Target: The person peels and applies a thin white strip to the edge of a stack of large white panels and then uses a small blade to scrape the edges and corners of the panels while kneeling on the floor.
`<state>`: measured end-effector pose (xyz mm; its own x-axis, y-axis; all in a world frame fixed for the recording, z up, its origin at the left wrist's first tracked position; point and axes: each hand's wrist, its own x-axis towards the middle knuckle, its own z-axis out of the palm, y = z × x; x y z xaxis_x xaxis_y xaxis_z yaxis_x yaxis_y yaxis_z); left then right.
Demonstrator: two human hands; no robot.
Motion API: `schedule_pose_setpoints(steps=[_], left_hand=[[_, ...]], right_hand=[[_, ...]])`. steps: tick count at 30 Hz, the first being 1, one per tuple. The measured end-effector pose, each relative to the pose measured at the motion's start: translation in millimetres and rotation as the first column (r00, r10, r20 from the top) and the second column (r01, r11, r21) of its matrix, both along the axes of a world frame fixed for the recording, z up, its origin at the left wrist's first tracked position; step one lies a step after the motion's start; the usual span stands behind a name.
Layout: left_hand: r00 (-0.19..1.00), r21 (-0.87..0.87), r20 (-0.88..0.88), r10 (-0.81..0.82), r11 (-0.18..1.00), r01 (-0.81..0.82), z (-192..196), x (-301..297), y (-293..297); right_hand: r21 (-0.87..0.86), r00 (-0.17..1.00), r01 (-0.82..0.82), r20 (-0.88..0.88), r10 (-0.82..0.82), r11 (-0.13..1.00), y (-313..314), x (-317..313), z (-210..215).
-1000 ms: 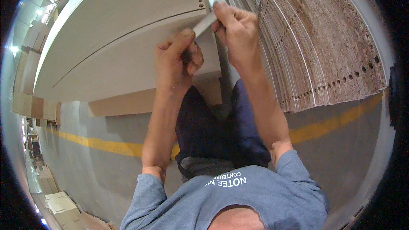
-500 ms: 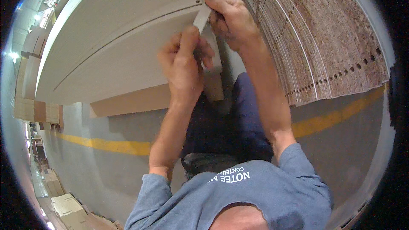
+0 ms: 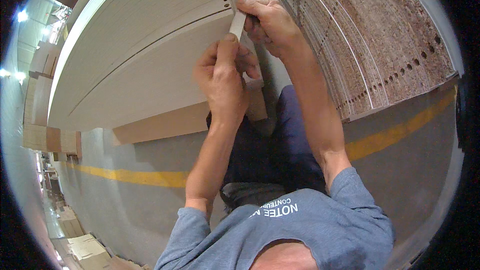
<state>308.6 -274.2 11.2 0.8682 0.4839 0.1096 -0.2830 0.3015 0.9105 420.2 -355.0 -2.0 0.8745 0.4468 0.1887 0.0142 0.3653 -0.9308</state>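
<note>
A large pale wood-grain panel [image 3: 165, 65] with a long groove and small holes near its end lies in front of me, at the left. A narrow pale strip [image 3: 237, 23] runs along the panel's end edge between my hands; I cannot tell whether it is loose or fixed. My left hand [image 3: 223, 72] is closed on the strip's nearer part, thumb on top and fingers curled under. At its farther part, by the panel's corner, my right hand [image 3: 270, 22] pinches it with the thumb above and fingers bent below. The fingertips are partly hidden.
A tall stack of boards [image 3: 380, 45] with brown chipboard edges and rows of holes stands close at the right. Brown cardboard [image 3: 160, 122] shows under the panel. A yellow line [image 3: 135, 176] crosses the grey floor. Cartons [image 3: 90, 250] stand at the lower left.
The view has shifted slightly, so the panel sits a little lower at its left end. My left hand has moved slightly right and is less blurred; my right hand keeps its place at the corner.
</note>
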Motion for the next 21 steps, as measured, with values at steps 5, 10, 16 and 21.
schedule_pose_setpoints(steps=[5,10,16,21], left_hand=[[0.969,-0.05,-0.229,-0.092,0.995,0.083,-44,-6,11],[0.974,0.031,-0.121,-0.19,0.98,0.196,-34,0,47],[0.984,0.018,-0.064,-0.168,0.985,0.17,-35,7,49],[0.924,-0.039,-0.322,-0.206,0.978,0.204,-102,-4,46]], right_hand=[[-0.081,0.994,0.094,-0.042,-0.098,0.992,-2,-15,-73],[0.004,0.97,0.237,-0.051,-0.237,0.971,3,-37,-34],[-0.055,0.927,0.347,0.174,-0.334,0.936,14,-22,-23],[-0.096,0.936,0.331,-0.095,-0.34,0.939,8,-48,-111]])
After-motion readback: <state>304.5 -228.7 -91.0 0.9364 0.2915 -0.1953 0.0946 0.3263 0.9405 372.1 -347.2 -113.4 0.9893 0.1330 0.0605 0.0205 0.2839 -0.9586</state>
